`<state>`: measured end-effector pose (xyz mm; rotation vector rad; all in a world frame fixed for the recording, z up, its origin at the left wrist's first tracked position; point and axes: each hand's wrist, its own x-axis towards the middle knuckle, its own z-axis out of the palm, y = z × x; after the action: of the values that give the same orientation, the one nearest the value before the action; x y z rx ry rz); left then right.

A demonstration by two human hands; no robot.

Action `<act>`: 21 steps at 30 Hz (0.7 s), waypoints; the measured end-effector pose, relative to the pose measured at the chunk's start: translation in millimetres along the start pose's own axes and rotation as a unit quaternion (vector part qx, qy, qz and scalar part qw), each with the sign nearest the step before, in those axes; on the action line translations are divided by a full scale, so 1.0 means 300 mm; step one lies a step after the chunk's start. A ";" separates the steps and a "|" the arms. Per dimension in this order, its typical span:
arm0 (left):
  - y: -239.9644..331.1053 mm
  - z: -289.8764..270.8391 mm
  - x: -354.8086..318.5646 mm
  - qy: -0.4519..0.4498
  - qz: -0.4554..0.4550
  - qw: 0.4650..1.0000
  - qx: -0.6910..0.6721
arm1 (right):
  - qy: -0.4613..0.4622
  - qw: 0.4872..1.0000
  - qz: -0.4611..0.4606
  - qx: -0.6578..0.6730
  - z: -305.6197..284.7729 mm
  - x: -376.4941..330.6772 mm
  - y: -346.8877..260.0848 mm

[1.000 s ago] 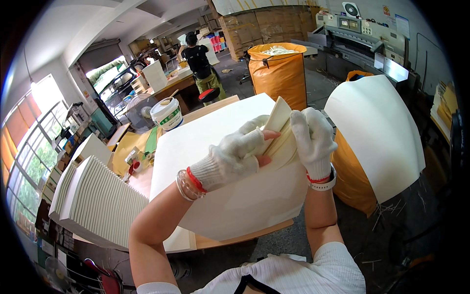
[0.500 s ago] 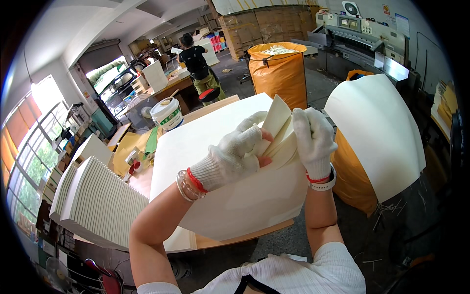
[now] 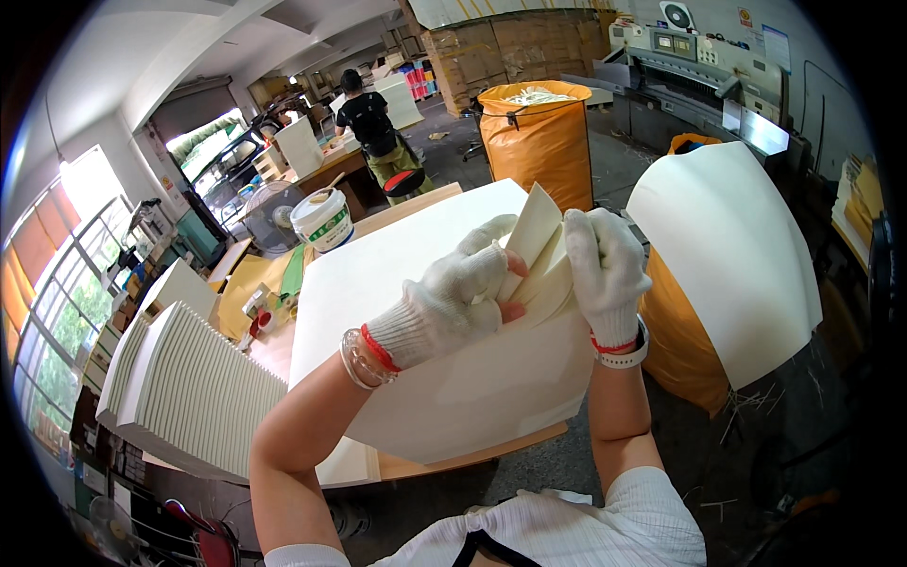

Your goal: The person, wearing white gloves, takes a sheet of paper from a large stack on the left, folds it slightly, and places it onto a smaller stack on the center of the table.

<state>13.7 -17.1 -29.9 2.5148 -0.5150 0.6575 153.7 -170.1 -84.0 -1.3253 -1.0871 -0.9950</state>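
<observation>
My left hand (image 3: 453, 300), in a white knitted glove with bare fingertips, is closed on the fanned corners of several large white paper sheets (image 3: 540, 231). Beside it, my right hand (image 3: 605, 274), also gloved, is curled shut at the right edge of the same sheets. The lifted corners bend up between both hands, and the nearer part of the paper (image 3: 472, 402) bows toward me. Beneath lies a broad stack of white paper (image 3: 378, 274) on the table. How many sheets each hand grips is hidden by the gloves.
At left stands a stepped pile of white paper (image 3: 203, 397). A white bucket (image 3: 322, 222) sits past the table's left side. An orange bag of paper scraps (image 3: 537, 151) stands ahead. Another large white sheet (image 3: 723, 265) lies over a second orange bag (image 3: 675, 350). A co-worker (image 3: 373, 128) stands farther off.
My hands and the paper hold nearly still. The co-worker in the background has shifted slightly left and lowered the arms toward the far table.
</observation>
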 end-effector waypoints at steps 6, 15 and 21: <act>-0.021 -0.010 -0.001 -0.043 0.013 0.998 0.050 | 0.000 1.000 0.010 0.023 0.003 -0.002 0.000; -0.011 -0.007 -0.001 -0.036 -0.035 0.998 -0.026 | -0.003 0.998 0.050 0.032 -0.001 0.002 -0.008; -0.019 -0.003 -0.002 -0.027 -0.016 0.999 0.045 | -0.008 0.999 0.028 0.030 -0.005 -0.002 -0.003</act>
<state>15.7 -12.0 -31.6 2.6252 -0.4717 0.6149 152.7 -171.8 -84.4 -1.3088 -1.0782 -0.9053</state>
